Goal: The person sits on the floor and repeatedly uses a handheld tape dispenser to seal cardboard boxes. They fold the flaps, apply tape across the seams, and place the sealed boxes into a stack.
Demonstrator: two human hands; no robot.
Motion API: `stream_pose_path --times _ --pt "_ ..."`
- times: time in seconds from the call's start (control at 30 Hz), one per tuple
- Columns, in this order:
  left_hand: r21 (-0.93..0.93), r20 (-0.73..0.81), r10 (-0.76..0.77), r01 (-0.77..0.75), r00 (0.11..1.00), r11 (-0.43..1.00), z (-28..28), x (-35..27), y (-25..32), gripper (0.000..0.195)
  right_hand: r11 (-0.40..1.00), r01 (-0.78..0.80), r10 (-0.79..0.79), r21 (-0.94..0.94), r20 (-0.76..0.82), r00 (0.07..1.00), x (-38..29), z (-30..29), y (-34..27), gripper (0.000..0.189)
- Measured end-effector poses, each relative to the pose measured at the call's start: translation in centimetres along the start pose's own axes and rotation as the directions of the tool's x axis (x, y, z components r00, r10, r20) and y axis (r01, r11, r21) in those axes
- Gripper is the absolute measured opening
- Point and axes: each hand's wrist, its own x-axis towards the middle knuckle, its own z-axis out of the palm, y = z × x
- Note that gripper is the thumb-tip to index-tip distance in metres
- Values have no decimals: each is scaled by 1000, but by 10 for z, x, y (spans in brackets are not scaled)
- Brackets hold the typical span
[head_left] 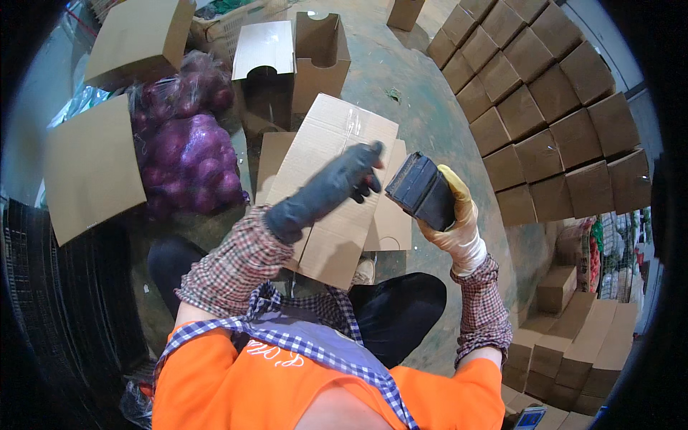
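My left hand (344,174), in a dark rubber glove, is over a closed cardboard box (333,129) with clear tape on its seam. Its fingers are partly curled, and no object shows in them. In a pale glove with yellow fingertips, my right hand (457,226) grips a dark block-shaped tool (422,191), which looks like a carton tape dispenser or hand stamp, right of the box. The box lies tilted before my lap, on top of flatter cardboard (391,226).
Purple mesh bags of red onions (191,161) lie at left beside cardboard boxes (91,166). Open boxes (321,70) stand beyond. Stacked cartons (537,107) line the right, with more cartons (575,344) lower right. Black crates (70,301) stand at lower left.
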Motion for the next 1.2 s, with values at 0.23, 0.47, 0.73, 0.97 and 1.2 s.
stream_pose_path --times 0.23,0.47,0.73,0.97,1.2 --pt "-229 53 180 -164 982 960 25 -4 -11 40 992 102 -99 69 -54 994 0 15 1 76" --pt "-466 190 101 -1 977 885 3 -6 -6 47 989 121 -115 85 -74 991 0 19 1 74" --pt "164 -443 148 -82 884 983 -108 -34 4 17 858 247 -67 -451 378 923 24 -33 -42 67" --pt "106 -536 -142 233 832 967 -207 -51 -75 21 898 68 100 -435 353 930 -23 -33 39 64" --pt "-208 -462 -207 122 862 971 -112 -35 -177 37 978 26 33 -206 280 960 -45 23 108 68"
